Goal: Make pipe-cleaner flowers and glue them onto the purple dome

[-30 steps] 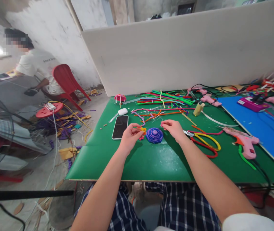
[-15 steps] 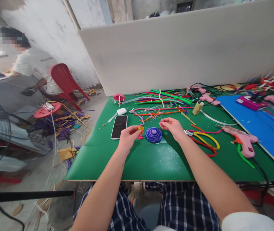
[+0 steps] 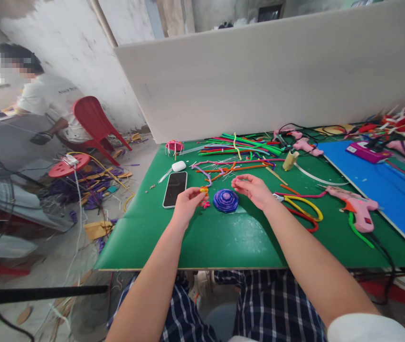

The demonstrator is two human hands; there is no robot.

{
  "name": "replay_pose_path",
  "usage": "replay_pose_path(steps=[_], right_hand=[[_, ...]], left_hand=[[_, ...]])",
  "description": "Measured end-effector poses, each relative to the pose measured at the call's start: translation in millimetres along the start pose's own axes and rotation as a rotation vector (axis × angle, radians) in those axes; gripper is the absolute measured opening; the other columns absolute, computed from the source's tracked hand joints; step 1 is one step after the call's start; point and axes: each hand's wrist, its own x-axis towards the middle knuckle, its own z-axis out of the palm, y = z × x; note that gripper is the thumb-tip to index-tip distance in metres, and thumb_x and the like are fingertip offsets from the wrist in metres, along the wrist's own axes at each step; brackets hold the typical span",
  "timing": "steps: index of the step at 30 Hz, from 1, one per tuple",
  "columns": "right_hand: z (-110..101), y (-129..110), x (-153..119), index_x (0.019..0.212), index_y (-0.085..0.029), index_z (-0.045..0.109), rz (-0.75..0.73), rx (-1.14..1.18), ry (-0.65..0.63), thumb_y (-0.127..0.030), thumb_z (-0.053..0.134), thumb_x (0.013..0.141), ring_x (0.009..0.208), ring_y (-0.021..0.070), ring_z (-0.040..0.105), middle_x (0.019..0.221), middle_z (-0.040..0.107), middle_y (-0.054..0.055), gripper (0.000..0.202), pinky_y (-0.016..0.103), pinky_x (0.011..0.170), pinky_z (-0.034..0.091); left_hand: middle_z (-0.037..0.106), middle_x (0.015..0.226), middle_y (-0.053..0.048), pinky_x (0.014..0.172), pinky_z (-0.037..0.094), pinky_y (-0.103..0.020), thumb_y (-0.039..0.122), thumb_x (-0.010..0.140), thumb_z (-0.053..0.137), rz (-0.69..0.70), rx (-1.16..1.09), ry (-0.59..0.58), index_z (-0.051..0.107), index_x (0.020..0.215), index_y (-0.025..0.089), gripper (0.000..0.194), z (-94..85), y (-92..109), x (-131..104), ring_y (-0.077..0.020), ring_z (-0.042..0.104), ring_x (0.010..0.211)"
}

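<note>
My left hand (image 3: 187, 203) pinches a small yellow-orange piece (image 3: 204, 189), which looks like bent pipe cleaner, between thumb and fingertips. Just below those fingertips is a small pink flower-like piece (image 3: 206, 204); whether the hand touches it, I cannot tell. Between my two hands a domed disc (image 3: 226, 201), wound in purple and blue rings, sits on the green table (image 3: 202, 242). My right hand (image 3: 255, 191) is raised just right of the dome, its thumb and forefinger closed on a tiny pink piece (image 3: 237, 181) too small to name.
A phone (image 3: 175, 190) and a white case (image 3: 179, 166) lie to the left. Coloured pipe cleaners (image 3: 241, 146) are heaped at the back. Scissors (image 3: 304, 208), a pink glue gun (image 3: 357, 205) with its cord and a blue board (image 3: 376, 190) occupy the right. A person (image 3: 51, 99) sits far left.
My left hand has shifted slightly left with the yellow-orange piece. The right hand's fingers have turned a little, and the pink piece shows more clearly. The dome stays in place.
</note>
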Motion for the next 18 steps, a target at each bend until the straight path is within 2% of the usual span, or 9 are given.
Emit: replay_pose_path(steps=[5,8,10,15,18], right_hand=[[1.8,1.0,0.0,0.073,-0.016,0.061,-0.025,-0.115,0.063,-0.022,0.074,0.062,0.061,0.0086,0.061,0.072,0.066,0.0,0.018,0.019,0.056,0.053],[1.0,0.1,0.1,0.073,-0.016,0.061,-0.001,-0.141,0.079,-0.023,0.073,0.064,0.047,0.0067,0.056,0.063,0.063,-0.001,0.017,0.016,0.042,0.048],[0.6,-0.8,0.2,0.074,-0.016,0.06,0.021,-0.141,0.085,-0.022,0.071,0.067,0.041,0.0065,0.053,0.055,0.061,-0.002,0.014,0.016,0.037,0.045],[1.6,-2.0,-0.2,0.077,-0.015,0.06,0.032,-0.093,0.09,-0.015,0.065,0.072,0.058,0.0104,0.064,0.065,0.067,0.003,0.008,0.018,0.053,0.053],[2.1,-1.3,-0.2,0.077,-0.015,0.06,0.016,-0.069,0.088,-0.014,0.065,0.071,0.063,0.0113,0.066,0.067,0.068,0.003,0.008,0.019,0.059,0.055]], left_hand=[[0.069,0.075,-0.007,0.061,0.052,-0.029,0.034,0.059,0.074,0.004,0.01,0.005,0.063,0.08,0.013,0.032,-0.9,-0.7,0.7,-0.0195,0.066,0.072],[0.069,0.079,-0.007,0.063,0.053,-0.03,0.033,0.06,0.073,0.037,0.025,0.047,0.063,0.082,0.013,0.031,-2.6,-1.3,2.1,-0.0194,0.066,0.074],[0.069,0.08,-0.007,0.065,0.053,-0.03,0.032,0.06,0.073,0.052,0.042,0.063,0.064,0.083,0.013,0.031,-3.6,-2.2,3.3,-0.0192,0.066,0.076],[0.069,0.08,-0.007,0.071,0.054,-0.032,0.036,0.059,0.074,0.029,0.046,0.067,0.065,0.081,0.012,0.034,-3.2,-5.8,5.7,-0.02,0.065,0.08],[0.068,0.079,-0.007,0.071,0.054,-0.033,0.037,0.059,0.074,0.019,0.046,0.064,0.065,0.081,0.012,0.035,-2.2,-7.2,6.3,-0.0207,0.066,0.08]])
